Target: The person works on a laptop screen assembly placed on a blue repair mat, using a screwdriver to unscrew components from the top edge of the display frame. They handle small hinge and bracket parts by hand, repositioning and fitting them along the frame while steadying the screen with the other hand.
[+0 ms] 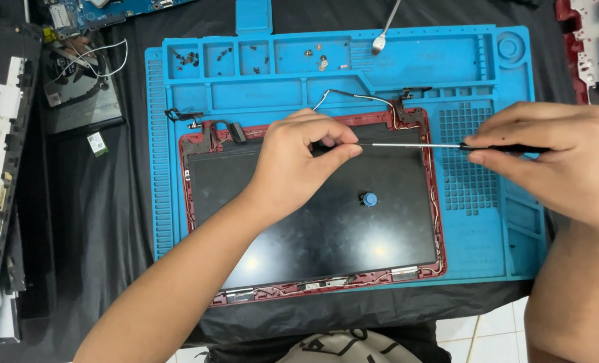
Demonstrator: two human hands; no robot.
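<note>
A: What are the hands on?

B: A thin screwdriver [434,145]. It lies almost level, its long axis running left to right above the upper edge of the dark laptop screen panel [326,222]. The right hand [555,158] pinches the black handle end between thumb and fingers; the left hand [299,161] is closed around the tip end, thumb against forefinger, so the tip points left.

A: Can you see the tip itself?

B: No, the left fingers cover it, along with whatever it meets.

A: And the panel?

B: It sits in a red lid frame [441,228], flat on a blue work mat [508,262]. A small blue knob [369,199] stands on the panel near its middle.

A: Anything in the mat's compartments?

B: Along the top row, small dark screws [186,59] lie in the leftmost tray, a few more in the next ones, and some pale screws [321,62] in a wider tray. Their kinds are too small to tell.

A: Further out?

B: Metal tweezers [384,33] rest at the mat's top edge, cut off by the picture. A cooling fan [77,81] with white wires lies at the left on black cloth, and a circuit board [104,10] is cropped at the top.
</note>
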